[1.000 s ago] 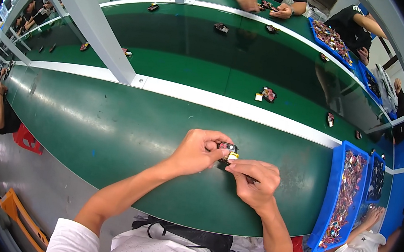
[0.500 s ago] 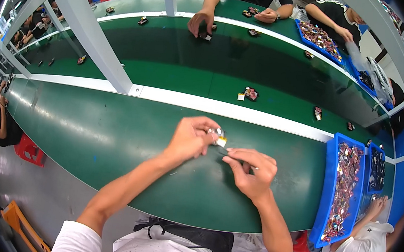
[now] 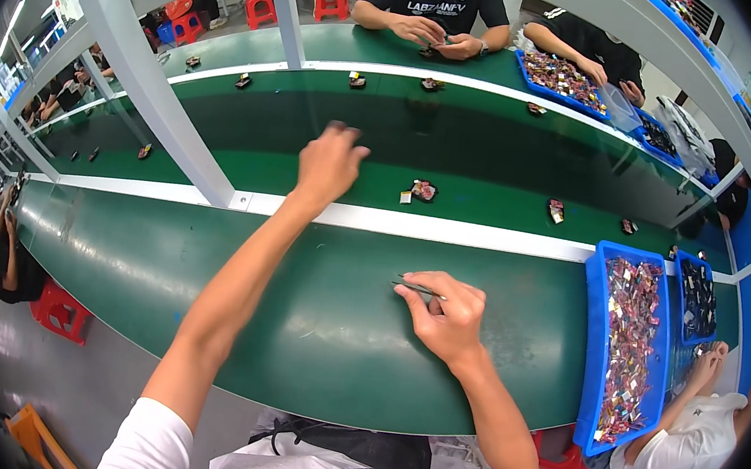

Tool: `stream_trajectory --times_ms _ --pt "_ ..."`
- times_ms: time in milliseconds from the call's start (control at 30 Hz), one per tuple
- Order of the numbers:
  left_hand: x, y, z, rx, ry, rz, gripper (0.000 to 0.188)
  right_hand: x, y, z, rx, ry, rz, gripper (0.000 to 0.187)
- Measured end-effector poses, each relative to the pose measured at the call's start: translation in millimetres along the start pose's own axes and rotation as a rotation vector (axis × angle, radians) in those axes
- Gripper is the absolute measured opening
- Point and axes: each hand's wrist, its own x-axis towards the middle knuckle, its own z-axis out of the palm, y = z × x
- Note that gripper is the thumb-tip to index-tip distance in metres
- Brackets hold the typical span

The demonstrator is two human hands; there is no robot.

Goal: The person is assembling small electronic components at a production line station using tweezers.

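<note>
My left hand (image 3: 329, 167) is stretched out over the far side of the white rail, above the green conveyor belt (image 3: 257, 144). Motion smears its fingertips, and whatever they may hold cannot be made out. Over the green worktable (image 3: 346, 341), my right hand (image 3: 451, 320) pinches slim dark tweezers (image 3: 420, 289) whose tips point left. On the belt, to the right of my left hand, lies a small dark assembly with reddish wires (image 3: 423, 190) and a white square piece beside it. Another wired assembly (image 3: 556, 211) is farther right.
A long blue tray (image 3: 595, 349) heaped with wired parts stands at the right, beside a smaller blue tray (image 3: 696, 300) of black pieces. A grey post (image 3: 161, 93) rises at the left of the white rail (image 3: 431, 228). Across the belt, a co-worker's hands (image 3: 437, 37) handle a small part.
My left hand has moved from beside the tweezers out over the belt, and the small white-and-yellow piece it held no longer shows. My right hand has shifted slightly left, still holding the tweezers.
</note>
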Motion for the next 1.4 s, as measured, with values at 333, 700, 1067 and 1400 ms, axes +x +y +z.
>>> stream_trajectory --times_ms 333,700,1067,1400 --pt "36 65 37 -0.293 -0.702 0.177 0.031 2 -1 -2 -0.021 -0.022 -0.020 0.016" --pt "36 20 25 -0.286 -0.708 0.098 0.020 4 -1 -2 0.002 -0.011 -0.102 0.016" --pt "-30 19 -68 -0.776 -0.538 -0.520 0.013 2 -3 -5 0.022 -0.010 -0.031 0.017" --pt "-112 54 -86 -1.128 -0.518 -0.804 0.020 0 -9 -5 0.524 0.007 0.623 0.015"
